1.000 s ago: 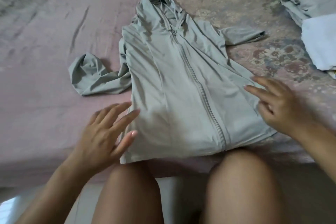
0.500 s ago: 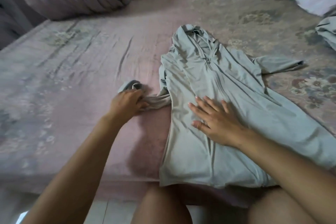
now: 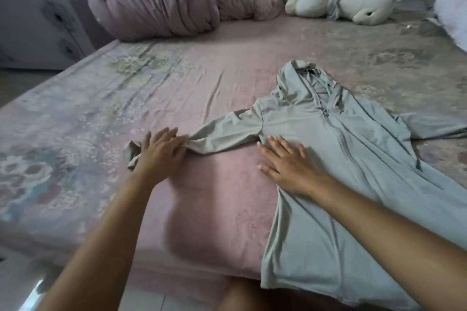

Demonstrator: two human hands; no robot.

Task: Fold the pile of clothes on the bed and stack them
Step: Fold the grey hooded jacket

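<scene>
The bed (image 3: 202, 88) carries your grey-green hooded jacket (image 3: 341, 171) at four o'clock, spread flat. Your right hand (image 3: 288, 166) presses its chest, fingers straight; your left hand (image 3: 159, 154), flat, rests on the outstretched sleeve (image 3: 222, 134) at nine o'clock.

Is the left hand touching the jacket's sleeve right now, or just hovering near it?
Touching. In the head view the left hand lies flat on the sleeve of the grey jacket, fingers straight across the fabric near the cuff, no gap visible.
</scene>
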